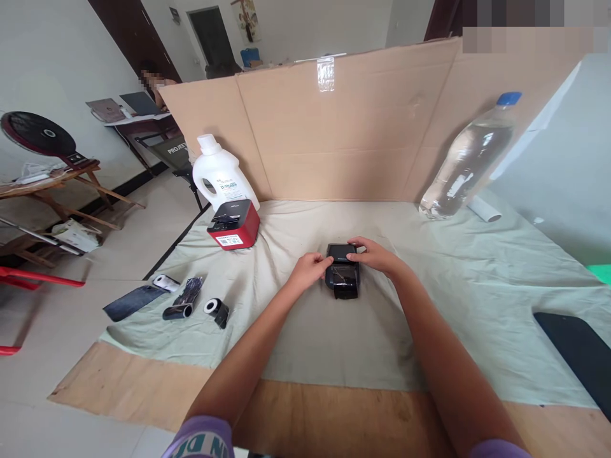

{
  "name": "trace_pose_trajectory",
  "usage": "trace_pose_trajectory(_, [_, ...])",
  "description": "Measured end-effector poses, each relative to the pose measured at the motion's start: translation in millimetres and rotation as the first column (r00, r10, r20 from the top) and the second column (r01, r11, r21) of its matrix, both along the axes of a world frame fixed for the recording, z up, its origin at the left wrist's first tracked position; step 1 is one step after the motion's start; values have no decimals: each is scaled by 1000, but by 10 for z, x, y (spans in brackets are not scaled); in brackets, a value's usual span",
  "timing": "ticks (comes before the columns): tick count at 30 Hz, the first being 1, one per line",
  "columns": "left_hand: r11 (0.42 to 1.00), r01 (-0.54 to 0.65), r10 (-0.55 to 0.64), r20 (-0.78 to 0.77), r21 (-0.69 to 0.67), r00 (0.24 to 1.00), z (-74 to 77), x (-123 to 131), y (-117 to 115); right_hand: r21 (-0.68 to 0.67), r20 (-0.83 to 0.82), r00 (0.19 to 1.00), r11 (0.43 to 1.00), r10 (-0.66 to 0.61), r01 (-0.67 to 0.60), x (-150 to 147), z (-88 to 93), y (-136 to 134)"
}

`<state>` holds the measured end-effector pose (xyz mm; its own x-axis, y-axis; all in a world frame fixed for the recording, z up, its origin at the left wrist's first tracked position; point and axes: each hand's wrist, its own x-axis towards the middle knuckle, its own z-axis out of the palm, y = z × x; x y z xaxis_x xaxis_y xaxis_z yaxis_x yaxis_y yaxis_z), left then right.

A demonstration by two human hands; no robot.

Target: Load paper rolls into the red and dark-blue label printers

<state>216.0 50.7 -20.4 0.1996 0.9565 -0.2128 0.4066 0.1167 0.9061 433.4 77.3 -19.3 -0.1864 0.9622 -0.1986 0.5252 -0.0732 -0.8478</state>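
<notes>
A small black device [342, 254] lies on the cloth-covered table, with a shiny dark strip [345, 283] over its near part. My left hand [311, 268] grips its left edge, thumb on the top. From the right, my right hand [375, 254] holds the same device, thumb on its top and index finger at its far corner. To the left lie a roll with a dark sheet [136, 301], a dark crumpled roll [184, 302] and a small black roll with a white core [217, 312].
A red and black box [233, 224] stands before a white jug [222, 172] at the back left. Cardboard [353, 140] rises behind the table. A clear bottle [470, 165] leans at the back right near a white tube [485, 208]. A black flat object [575, 353] lies right.
</notes>
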Motion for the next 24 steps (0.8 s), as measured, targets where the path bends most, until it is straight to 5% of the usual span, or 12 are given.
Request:
trace_pose_trajectory(7, [959,-49,121,246,-278,962,-138,87,83,-108,-86,994,992,-74,64,-12,-30,-19])
trace_pose_trajectory(12, [968,-38,94,216,-248,972,-118,51,26,-101,-37,982,978,-187,182,-111,-57,-91])
trace_pose_trajectory(19, [968,-26,81,213,-248,974,-127,121,-48,77,-40,932,929,-361,363,-443,-219,-276])
trace_pose_trajectory(24, [975,32,15,212,-218,977,-72,430,-60,167,-77,902,886,-425,432,-190,-333,-349])
